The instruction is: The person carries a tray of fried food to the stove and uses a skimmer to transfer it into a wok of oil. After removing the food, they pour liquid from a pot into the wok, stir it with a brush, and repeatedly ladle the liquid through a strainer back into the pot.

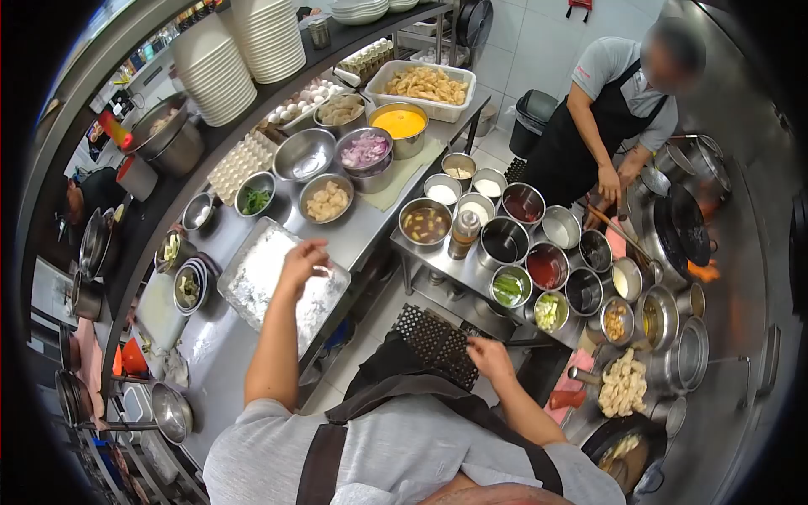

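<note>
My left hand (pixel 305 265) is over a metal tray (pixel 238 290) of white flour-like powder (pixel 265 278). Its fingers are apart, with nothing visible in them. To the right, my right hand (pixel 492 359) hangs above the floor between the two counters, its fingers loosely bent and no object showing in them. A dark handle (pixel 526 343) lies close beside it. Just behind the tray stand a bowl of pale raw meat pieces (pixel 326 202) and a bowl of chopped green leaves (pixel 255 195). Nested bowls (pixel 192 284) are at the tray's left.
Pots of sauces and chopped vegetables crowd the right counter (pixel 467 273). A wok (pixel 627 450) and a strainer of pale fried pieces (pixel 623 383) are at lower right. Another person (pixel 623 109) works by a burner flame (pixel 704 271). A black perforated mat (pixel 429 341) covers the floor.
</note>
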A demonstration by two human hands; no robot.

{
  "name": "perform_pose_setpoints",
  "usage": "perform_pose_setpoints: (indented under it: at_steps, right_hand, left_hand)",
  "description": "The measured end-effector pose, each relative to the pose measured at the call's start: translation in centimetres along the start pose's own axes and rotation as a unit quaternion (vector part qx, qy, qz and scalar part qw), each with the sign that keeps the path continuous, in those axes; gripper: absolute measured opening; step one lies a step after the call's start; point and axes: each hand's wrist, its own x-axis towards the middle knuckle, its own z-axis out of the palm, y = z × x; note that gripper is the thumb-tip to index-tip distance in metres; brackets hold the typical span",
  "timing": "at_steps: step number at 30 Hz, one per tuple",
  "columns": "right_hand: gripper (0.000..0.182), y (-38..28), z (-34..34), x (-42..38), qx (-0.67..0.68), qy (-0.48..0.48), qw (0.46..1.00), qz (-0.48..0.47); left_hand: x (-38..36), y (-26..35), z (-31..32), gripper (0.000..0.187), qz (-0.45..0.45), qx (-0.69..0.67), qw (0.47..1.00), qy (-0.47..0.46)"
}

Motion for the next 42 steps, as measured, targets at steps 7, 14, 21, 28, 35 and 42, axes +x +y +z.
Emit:
perform_pose_setpoints:
  at_steps: [7,14,21,28,35,42]
  right_hand:
    - [0.026,-7.6,-8.9,18.1,0.081,0.098,0.987,-0.100]
    - [0.026,-8.5,-13.4,39.6,-0.048,0.145,0.984,-0.090]
    - [0.032,-4.8,-12.8,61.2,-0.181,0.225,0.955,-0.059]
    - [0.038,-2.8,-11.2,74.7,-0.148,0.211,0.959,0.121]
    - [0.021,-2.5,-12.3,77.3,0.099,0.212,0.954,0.188]
    - [0.018,-6.0,-16.9,69.6,0.224,0.254,0.935,0.102]
  left_hand:
    - [16.1,9.3,1.2,0.030,0.116,0.095,0.989,-0.007]
    - [43.7,13.1,4.0,0.030,0.286,0.300,0.909,0.050]
    - [63.1,17.6,7.0,0.031,0.200,0.544,0.809,0.094]
    - [73.3,16.2,7.3,0.030,0.047,0.619,0.783,0.045]
    - [74.5,16.3,6.3,0.032,0.069,0.444,0.886,0.114]
    - [70.5,17.0,8.4,0.038,0.232,0.408,0.858,0.210]
